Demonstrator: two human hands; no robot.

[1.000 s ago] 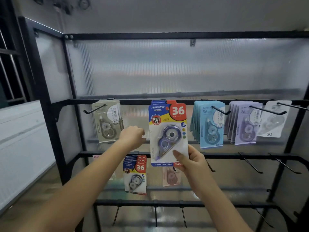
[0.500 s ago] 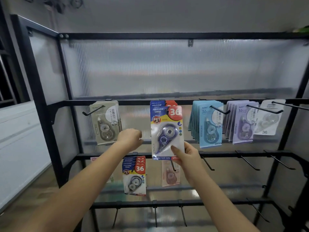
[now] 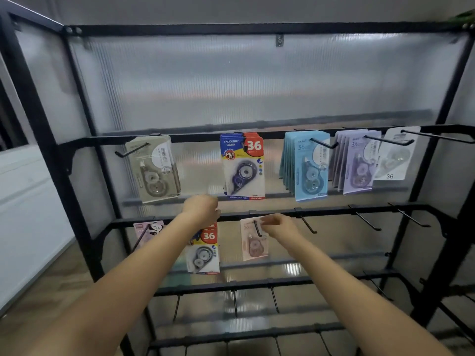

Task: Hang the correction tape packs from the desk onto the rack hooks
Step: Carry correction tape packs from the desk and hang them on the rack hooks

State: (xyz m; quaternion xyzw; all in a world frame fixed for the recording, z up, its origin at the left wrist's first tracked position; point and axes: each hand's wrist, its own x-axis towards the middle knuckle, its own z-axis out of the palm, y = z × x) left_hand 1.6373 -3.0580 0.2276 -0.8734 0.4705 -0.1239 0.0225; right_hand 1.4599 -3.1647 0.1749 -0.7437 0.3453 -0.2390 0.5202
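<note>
Blue "36" pack (image 3: 243, 165) hangs on rack (image 3: 257, 136) above both hands; left (image 3: 201, 208) clenched, empty; right (image 3: 276, 224) seemingly released.

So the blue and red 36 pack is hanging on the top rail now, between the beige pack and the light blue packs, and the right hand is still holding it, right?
Not quite. The blue and red 36 pack does hang on the top rail between the beige pack and the light blue packs, but the right hand has let go; the head view shows it lower, by the pink pack.
</note>
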